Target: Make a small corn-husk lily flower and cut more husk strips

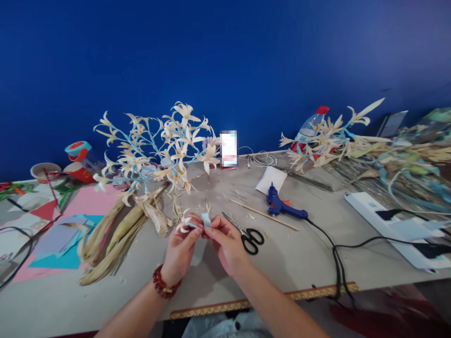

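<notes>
Cream flower is near, left of centre above the table, its stem clamped between thumb and fingers of my left hand. Just right, a smaller pale-blue strip sticks up from my right hand, fingertips pinched together on it.

The strip is light blue, the flower beside it cream. The glue gun is dark blue, the scissors handles black, the worktop grey, its edging gold-and-brown patterned.
</notes>
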`<state>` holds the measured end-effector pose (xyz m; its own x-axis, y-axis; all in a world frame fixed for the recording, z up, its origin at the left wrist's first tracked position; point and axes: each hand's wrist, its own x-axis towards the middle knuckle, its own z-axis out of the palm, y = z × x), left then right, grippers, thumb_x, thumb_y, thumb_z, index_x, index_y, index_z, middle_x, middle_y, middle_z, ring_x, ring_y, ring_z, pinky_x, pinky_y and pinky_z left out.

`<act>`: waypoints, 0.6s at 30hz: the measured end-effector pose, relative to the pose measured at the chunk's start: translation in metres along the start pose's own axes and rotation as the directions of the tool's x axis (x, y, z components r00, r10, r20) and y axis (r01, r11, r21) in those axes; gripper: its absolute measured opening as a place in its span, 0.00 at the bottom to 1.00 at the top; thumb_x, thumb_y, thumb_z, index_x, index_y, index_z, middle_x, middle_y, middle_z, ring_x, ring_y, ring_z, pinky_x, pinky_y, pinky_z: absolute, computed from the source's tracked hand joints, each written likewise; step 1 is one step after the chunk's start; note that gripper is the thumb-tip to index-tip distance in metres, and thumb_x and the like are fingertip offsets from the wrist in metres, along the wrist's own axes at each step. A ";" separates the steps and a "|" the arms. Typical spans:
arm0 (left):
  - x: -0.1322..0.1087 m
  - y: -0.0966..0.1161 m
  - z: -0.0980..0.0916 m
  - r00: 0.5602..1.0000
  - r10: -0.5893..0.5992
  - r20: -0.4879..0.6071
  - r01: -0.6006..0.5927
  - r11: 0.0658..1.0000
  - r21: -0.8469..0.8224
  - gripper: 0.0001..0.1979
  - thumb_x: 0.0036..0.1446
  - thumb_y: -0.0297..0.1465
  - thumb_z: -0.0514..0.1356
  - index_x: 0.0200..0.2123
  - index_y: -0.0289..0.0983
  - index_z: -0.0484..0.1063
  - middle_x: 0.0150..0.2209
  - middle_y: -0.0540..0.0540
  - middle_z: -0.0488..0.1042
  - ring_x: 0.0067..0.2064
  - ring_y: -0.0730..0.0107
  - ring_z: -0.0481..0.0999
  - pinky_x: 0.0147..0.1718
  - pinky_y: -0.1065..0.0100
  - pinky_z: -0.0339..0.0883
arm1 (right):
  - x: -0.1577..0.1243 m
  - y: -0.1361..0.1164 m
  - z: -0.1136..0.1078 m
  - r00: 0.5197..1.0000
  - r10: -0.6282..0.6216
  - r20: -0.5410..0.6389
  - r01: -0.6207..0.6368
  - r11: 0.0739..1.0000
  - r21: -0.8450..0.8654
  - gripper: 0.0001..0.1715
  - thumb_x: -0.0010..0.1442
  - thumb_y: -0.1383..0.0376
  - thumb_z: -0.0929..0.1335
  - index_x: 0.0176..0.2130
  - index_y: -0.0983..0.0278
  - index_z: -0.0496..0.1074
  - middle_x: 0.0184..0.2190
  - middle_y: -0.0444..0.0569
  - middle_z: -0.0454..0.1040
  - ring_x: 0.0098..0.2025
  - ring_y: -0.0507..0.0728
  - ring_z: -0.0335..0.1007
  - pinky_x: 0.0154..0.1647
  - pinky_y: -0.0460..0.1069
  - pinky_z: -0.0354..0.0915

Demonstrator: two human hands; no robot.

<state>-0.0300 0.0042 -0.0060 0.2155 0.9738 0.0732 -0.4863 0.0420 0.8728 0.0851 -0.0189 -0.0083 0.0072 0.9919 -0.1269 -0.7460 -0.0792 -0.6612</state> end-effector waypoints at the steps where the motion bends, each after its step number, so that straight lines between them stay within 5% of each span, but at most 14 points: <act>1: 0.000 -0.001 0.000 1.000 -0.002 -0.001 0.002 1.000 -0.003 0.02 0.51 0.27 0.66 0.29 0.37 0.75 0.32 0.50 0.67 0.33 0.73 0.67 0.32 0.72 0.64 | 0.000 0.000 0.000 1.000 0.016 0.002 -0.016 1.000 0.025 0.13 0.45 0.68 0.76 0.24 0.63 0.68 0.24 0.40 0.70 0.29 0.51 0.65 0.34 0.46 0.59; 6: 0.000 -0.003 0.000 1.000 0.019 -0.002 -0.019 1.000 0.019 0.01 0.51 0.27 0.65 0.29 0.37 0.76 0.33 0.49 0.68 0.34 0.72 0.68 0.33 0.71 0.64 | 0.001 0.000 -0.001 0.999 0.035 -0.001 -0.035 0.996 0.079 0.13 0.45 0.69 0.76 0.23 0.64 0.68 0.22 0.39 0.70 0.27 0.50 0.65 0.33 0.45 0.59; 18: 0.000 0.000 -0.002 1.000 0.003 -0.018 -0.003 1.000 0.027 0.04 0.49 0.29 0.66 0.28 0.36 0.74 0.32 0.49 0.66 0.33 0.71 0.67 0.31 0.70 0.64 | 0.001 -0.006 -0.003 0.999 -0.012 0.039 0.018 0.986 -0.165 0.13 0.46 0.63 0.77 0.28 0.63 0.72 0.24 0.42 0.72 0.28 0.51 0.67 0.33 0.47 0.62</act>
<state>-0.0318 0.0046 -0.0066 0.1986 0.9778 0.0671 -0.4634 0.0334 0.8855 0.0913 -0.0181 -0.0066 -0.0098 0.9959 -0.0899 -0.6255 -0.0763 -0.7765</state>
